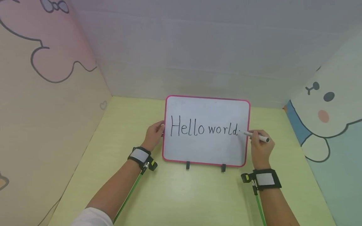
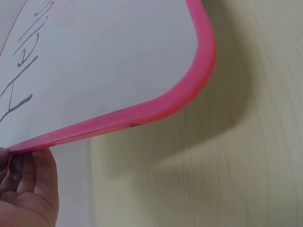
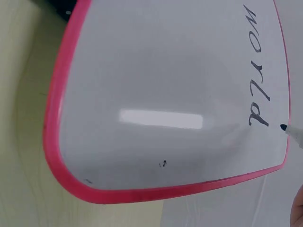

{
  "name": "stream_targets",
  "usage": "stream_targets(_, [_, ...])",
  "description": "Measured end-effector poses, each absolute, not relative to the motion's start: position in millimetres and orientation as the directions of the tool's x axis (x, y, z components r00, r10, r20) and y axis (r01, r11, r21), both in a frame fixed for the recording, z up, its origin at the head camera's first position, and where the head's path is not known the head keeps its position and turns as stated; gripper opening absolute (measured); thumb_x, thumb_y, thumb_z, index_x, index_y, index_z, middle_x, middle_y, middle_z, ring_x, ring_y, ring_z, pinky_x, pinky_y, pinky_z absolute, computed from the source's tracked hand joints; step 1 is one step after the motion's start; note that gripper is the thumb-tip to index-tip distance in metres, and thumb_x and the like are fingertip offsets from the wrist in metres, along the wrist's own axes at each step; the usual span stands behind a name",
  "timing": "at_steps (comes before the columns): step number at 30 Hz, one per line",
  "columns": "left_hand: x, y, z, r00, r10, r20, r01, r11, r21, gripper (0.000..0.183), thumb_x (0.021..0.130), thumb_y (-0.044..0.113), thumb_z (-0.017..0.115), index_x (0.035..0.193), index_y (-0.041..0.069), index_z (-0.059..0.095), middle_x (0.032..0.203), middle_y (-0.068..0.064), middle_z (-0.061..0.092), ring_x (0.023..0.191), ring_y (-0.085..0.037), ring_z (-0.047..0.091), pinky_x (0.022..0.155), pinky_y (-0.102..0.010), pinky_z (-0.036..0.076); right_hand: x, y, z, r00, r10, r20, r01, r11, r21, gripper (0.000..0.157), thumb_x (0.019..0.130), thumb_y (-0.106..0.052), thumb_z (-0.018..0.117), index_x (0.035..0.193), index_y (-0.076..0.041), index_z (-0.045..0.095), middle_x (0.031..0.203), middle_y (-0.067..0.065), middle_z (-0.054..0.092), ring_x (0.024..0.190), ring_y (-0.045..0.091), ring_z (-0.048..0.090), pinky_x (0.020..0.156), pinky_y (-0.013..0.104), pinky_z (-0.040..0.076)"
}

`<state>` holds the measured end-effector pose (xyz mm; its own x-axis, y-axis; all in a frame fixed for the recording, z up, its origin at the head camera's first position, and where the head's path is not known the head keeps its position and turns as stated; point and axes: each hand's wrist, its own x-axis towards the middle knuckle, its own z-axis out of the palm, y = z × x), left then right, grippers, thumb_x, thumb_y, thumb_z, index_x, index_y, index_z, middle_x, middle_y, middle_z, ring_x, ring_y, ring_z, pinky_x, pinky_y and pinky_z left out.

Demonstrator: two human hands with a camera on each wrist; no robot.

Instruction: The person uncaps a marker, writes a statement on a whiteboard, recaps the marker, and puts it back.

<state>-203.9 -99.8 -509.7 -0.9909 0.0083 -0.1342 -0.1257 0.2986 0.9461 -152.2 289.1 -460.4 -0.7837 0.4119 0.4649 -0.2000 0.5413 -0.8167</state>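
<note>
A whiteboard (image 1: 206, 147) with a pink frame stands tilted back, bearing the handwritten words "Hello world" (image 1: 203, 126) in black. At its left edge my left hand (image 1: 154, 135) grips the frame; in the left wrist view the thumb is partly cut off and the fingers (image 2: 42, 172) lie behind the edge. My right hand (image 1: 261, 147) pinches a white marker (image 1: 255, 136) at the board's right edge. The marker's black tip (image 3: 284, 126) is uncapped and sits just past the letter "d"; whether it touches the board I cannot tell. Most of the right hand is outside the right wrist view.
Two small black feet (image 1: 188, 165) support the board's lower edge on a pale yellow wood-grain table (image 1: 181, 194). A pale grey wall (image 1: 186, 56) rises behind it. Side panels with cartoon drawings (image 1: 325, 116) flank the table. Black straps with green cords (image 1: 128, 196) are on both wrists.
</note>
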Motion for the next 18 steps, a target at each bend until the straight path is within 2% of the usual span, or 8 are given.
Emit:
stream_targets(4, [-204.2, -99.6, -509.9, -0.99, 0.013, -0.14, -0.13, 0.3, 0.945, 0.043, 0.1, 0.025, 0.046, 0.139, 0.007, 0.046, 0.134, -0.013, 0.054, 0.109, -0.026, 0.061, 0.088, -0.035, 0.055, -151.9, 292.1, -461.0, -0.769, 0.425, 0.478, -0.216, 0.532, -0.819, 0.023, 0.092, -0.012, 0.054, 0.08, 0.004, 0.066, 0.068, -0.006, 0.059, 0.055, 0.005, 0.046, 0.045, 0.014, 0.034])
stream_targets(6, [-203.8, -99.6, -509.8, -0.991, 0.018, -0.136, -0.124, 0.299, 0.946, 0.042, 0.1, 0.024, 0.046, 0.139, 0.007, 0.046, 0.134, -0.014, 0.054, 0.11, -0.027, 0.061, 0.087, -0.035, 0.055, -151.8, 296.3, -465.7, -0.764, 0.429, 0.482, -0.225, 0.523, -0.822, 0.022, 0.091, -0.012, 0.055, 0.08, 0.003, 0.067, 0.068, 0.0, 0.06, 0.054, 0.005, 0.047, 0.045, 0.014, 0.034])
stream_targets(9, [-203.7, -99.7, -510.0, -0.992, 0.019, -0.126, -0.114, 0.3, 0.947, 0.042, 0.1, 0.023, 0.046, 0.139, 0.006, 0.046, 0.134, -0.015, 0.054, 0.109, -0.027, 0.061, 0.087, -0.035, 0.056, -150.7, 299.3, -467.5, -0.758, 0.429, 0.491, -0.233, 0.524, -0.819, 0.022, 0.09, -0.011, 0.055, 0.081, 0.004, 0.068, 0.069, 0.002, 0.06, 0.055, 0.004, 0.047, 0.046, 0.014, 0.035])
stream_targets(14, [-203.6, -100.0, -509.8, -0.993, 0.014, -0.114, -0.105, 0.301, 0.948, 0.042, 0.1, 0.023, 0.046, 0.138, 0.006, 0.046, 0.132, -0.015, 0.055, 0.107, -0.028, 0.062, 0.087, -0.035, 0.056, -149.1, 302.3, -468.5, -0.768, 0.422, 0.481, -0.214, 0.539, -0.815, 0.022, 0.092, -0.014, 0.056, 0.086, 0.003, 0.068, 0.072, -0.006, 0.059, 0.059, 0.004, 0.049, 0.048, 0.014, 0.036])
stream_targets(18, [-203.0, -100.0, -508.7, -0.994, 0.021, -0.11, -0.098, 0.305, 0.947, 0.042, 0.1, 0.022, 0.046, 0.139, 0.005, 0.046, 0.131, -0.016, 0.056, 0.107, -0.028, 0.062, 0.087, -0.036, 0.056, -147.5, 304.3, -469.9, -0.787, 0.411, 0.46, -0.199, 0.537, -0.82, 0.02, 0.092, -0.014, 0.056, 0.09, 0.002, 0.069, 0.074, -0.005, 0.058, 0.06, 0.006, 0.047, 0.049, 0.015, 0.035])
